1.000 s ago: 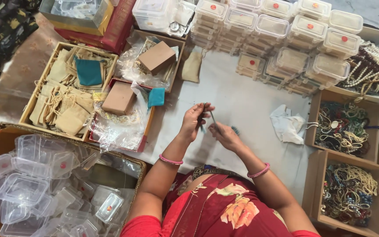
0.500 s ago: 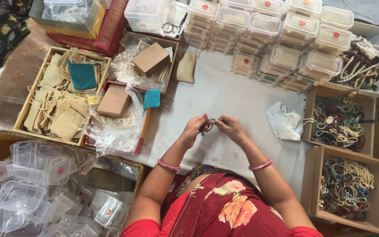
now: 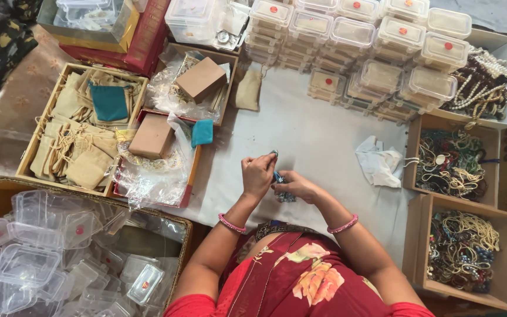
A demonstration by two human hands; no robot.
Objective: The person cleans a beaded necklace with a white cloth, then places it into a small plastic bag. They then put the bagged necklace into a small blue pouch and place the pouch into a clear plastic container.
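At desk centre, both hands meet over a small bluish bead piece (image 3: 283, 186). Since a moment ago they have drawn nearer the body and lower, so the handling goes on close in. Left hand (image 3: 257, 174) pinches its upper end in closed fingers; right hand (image 3: 296, 186) grips the lower part. White cloth (image 3: 324, 135) covers the desk (image 3: 1, 94); lidded boxes (image 3: 382, 53) at 12 o'clock, bead trays (image 3: 465, 246) at 3, pouches (image 3: 77, 141) at 9.

Small blue-grey beaded piece (image 3: 281, 179) between both hands
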